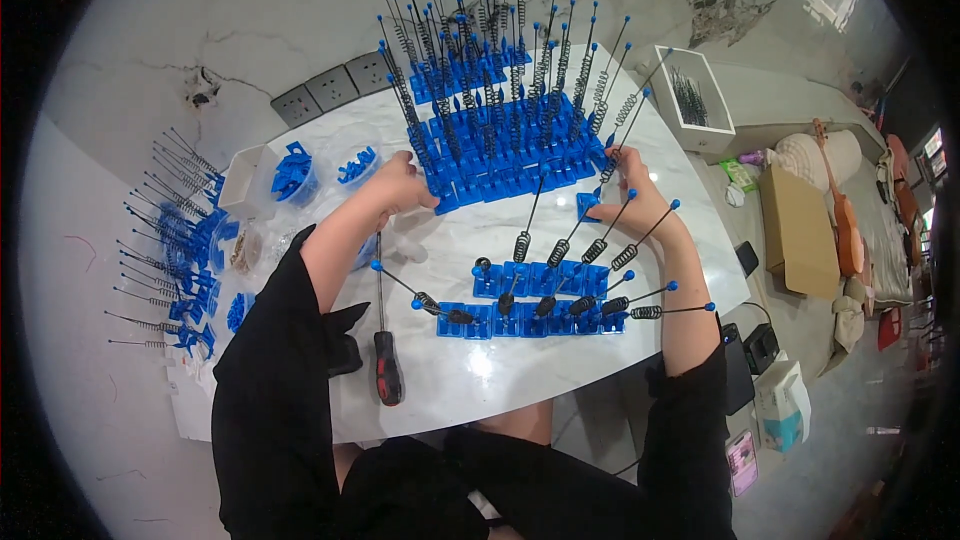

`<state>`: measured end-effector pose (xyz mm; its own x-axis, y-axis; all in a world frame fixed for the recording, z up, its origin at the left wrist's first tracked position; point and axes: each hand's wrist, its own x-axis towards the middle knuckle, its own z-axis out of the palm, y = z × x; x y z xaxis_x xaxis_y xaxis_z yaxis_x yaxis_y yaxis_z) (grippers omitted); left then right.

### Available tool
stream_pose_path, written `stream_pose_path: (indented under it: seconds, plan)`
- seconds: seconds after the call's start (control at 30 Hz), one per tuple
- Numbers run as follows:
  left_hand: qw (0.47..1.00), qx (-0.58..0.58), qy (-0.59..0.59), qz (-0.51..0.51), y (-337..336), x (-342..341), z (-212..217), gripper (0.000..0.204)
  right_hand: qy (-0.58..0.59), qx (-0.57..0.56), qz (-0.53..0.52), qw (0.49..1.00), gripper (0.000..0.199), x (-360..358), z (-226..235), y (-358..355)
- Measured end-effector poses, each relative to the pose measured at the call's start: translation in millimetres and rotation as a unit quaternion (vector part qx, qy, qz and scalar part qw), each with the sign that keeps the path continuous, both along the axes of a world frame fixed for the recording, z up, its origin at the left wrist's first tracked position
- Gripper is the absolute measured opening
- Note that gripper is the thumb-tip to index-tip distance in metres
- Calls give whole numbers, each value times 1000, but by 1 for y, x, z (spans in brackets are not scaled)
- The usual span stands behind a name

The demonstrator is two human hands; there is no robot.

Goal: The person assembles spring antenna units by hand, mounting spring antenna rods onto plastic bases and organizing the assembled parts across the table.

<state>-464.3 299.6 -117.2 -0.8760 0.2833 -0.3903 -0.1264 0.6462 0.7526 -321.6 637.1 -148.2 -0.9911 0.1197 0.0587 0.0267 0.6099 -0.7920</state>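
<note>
One screwdriver (pixel 385 360), two near rows of blue spring holders (pixel 535 300), both hands at the far block (pixel 505 155).

Bright, even overhead light glares off the white table (pixel 470 365) (near its front edge); fisheye corners go black.

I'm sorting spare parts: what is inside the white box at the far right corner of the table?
The white box holds a loose bunch of dark thin rods or springs. Its near wall hides the bottom, so how many cannot be told.
</note>
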Motion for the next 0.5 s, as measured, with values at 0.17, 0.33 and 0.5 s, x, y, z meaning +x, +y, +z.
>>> stream_pose_path:
  seconds: [0.17,0.33,0.5]
  plan:
    - [1000,0,-15,-19,4,-11,-3,94,17,-44,-7,999,84,-3,-5,4]
    - [998,30,-47,-21,-1,-11,-3,88,18,-56,-3,998,81,-5,-1,-2]
    - [992,94,-84,-11,8,2,9,86,20,-53,-7,998,82,-2,-3,2]
